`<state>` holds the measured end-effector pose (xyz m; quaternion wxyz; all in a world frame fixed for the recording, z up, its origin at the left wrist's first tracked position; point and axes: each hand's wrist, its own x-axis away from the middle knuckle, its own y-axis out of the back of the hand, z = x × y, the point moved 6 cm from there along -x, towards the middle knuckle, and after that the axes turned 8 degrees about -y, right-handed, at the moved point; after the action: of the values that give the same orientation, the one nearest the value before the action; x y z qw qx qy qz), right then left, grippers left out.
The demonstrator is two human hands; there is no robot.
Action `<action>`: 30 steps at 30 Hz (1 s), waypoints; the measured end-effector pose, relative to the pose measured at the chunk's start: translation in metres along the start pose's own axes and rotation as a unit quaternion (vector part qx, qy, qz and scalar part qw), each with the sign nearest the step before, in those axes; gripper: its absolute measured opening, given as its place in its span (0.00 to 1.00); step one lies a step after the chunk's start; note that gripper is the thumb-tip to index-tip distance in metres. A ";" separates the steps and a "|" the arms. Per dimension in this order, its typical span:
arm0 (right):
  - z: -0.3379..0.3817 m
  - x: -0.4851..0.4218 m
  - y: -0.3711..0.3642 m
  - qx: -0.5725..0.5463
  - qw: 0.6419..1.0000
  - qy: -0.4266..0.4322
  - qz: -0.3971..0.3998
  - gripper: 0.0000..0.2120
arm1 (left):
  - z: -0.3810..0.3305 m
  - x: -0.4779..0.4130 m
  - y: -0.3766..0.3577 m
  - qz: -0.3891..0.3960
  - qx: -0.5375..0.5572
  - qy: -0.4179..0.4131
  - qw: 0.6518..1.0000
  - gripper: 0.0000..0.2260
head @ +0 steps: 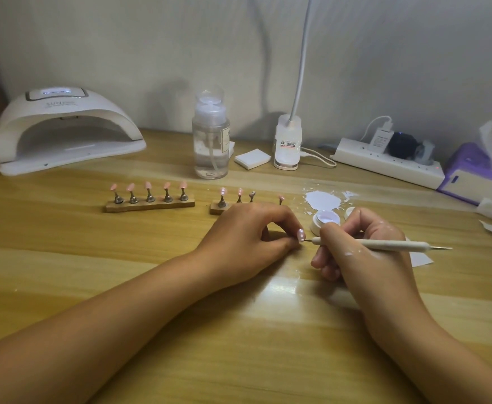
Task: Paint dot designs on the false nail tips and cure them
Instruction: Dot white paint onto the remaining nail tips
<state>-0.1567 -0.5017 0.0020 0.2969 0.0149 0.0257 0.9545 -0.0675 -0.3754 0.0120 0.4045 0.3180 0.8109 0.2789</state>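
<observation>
Item 1, false nail tip: pink, already carrying several white dots. I see it lifted off its rack and held low over the table, just left of centre. I judge this brings it close and steadies it for fine work.

Item 2, left hand: fingers curled together and pinched on the small stand under that tip. The heel of the hand rests on the wood, which I read as a brace against shake.

Item 3, right hand: clamped on the dotting tool in a pen grip, with white smears on the skin. The tool lies nearly level, its fine point touching or just short of the tip's near edge; I cannot tell which.

Item 4, gel pot: open, just beyond the right hand's knuckles, kept near for reloading. A white spill lies behind it.

Item 5, right rack: partly hidden behind the left hand. Two of its tips show dots.

Item 6, left rack: five plain pink tips, further left.

Item 7, curing lamp: far left, mouth facing me, with nothing inside that I can make out. I judge curing is not yet begun.
</observation>
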 end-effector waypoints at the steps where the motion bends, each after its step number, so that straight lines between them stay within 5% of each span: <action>1: 0.000 0.000 0.000 -0.001 1.000 0.000 0.001 0.13 | 0.000 0.000 0.000 -0.001 0.001 0.000 1.000 0.06; 30: 0.002 0.002 -0.001 0.001 1.000 -0.002 -0.001 0.12 | -0.001 0.000 0.000 0.001 0.000 -0.002 1.000 0.05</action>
<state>-0.1582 -0.4997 0.0041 0.2975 0.0171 0.0259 0.9542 -0.0682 -0.3752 0.0121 0.4057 0.3193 0.8098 0.2786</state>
